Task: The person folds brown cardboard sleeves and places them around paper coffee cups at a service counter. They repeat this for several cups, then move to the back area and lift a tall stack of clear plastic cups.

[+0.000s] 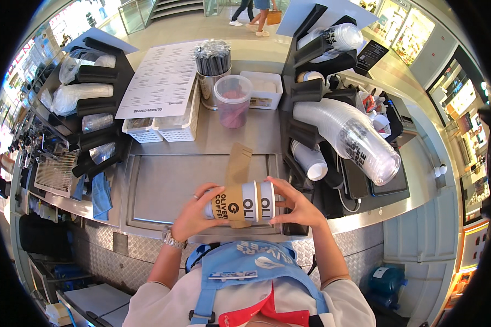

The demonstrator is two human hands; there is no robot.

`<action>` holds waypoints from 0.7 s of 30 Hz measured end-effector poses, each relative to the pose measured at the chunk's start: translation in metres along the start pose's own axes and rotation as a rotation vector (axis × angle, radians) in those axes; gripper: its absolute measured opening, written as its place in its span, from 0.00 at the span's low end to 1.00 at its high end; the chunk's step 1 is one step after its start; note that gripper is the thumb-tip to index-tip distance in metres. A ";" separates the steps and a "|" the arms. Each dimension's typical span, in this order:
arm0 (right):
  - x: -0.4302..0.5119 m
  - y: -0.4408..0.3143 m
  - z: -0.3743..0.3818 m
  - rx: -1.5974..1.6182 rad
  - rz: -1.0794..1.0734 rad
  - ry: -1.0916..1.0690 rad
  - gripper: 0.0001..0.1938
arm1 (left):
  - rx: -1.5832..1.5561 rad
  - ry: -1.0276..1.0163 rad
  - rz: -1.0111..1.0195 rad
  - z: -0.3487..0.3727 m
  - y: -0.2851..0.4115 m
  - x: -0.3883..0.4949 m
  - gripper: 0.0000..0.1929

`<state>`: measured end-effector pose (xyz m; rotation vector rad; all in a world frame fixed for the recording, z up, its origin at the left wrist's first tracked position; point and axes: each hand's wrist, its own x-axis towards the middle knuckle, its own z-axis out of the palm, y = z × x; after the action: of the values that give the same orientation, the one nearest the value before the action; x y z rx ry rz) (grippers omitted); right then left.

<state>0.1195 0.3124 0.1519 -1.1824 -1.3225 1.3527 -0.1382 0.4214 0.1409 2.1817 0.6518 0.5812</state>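
Two nested white paper cups lie sideways between my hands, mouths toward the right, above a recessed steel tray (167,188). My left hand (194,210) grips the inserted end of the stack, its thumb and fingers around a printed brown cardboard sleeve (233,204) on the left-hand cup (249,200). My right hand (300,202) holds the rim of the right-hand cup (266,200) between thumb and fingers; a brown band shows on that cup too. Beneath the cups, a loose flat cardboard sleeve (239,163) crosses the tray, partly hidden by them.
Behind the tray stand a lidded plastic tub (233,102), a metal canister of wrapped straws (212,65), white baskets (176,131) and a printed menu sheet (159,77). Cup dispensers hold clear plastic cups (352,139) and paper cups (309,159) at right. A blue cloth (101,196) hangs left.
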 end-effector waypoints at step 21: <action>0.037 0.038 0.024 -0.374 0.103 0.358 0.32 | -0.286 0.391 -0.448 -0.007 -0.142 -0.016 0.46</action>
<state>0.0905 0.3435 0.1113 -1.6779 -1.2949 0.9227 -0.1917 0.4966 0.0309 1.5969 1.1501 0.8059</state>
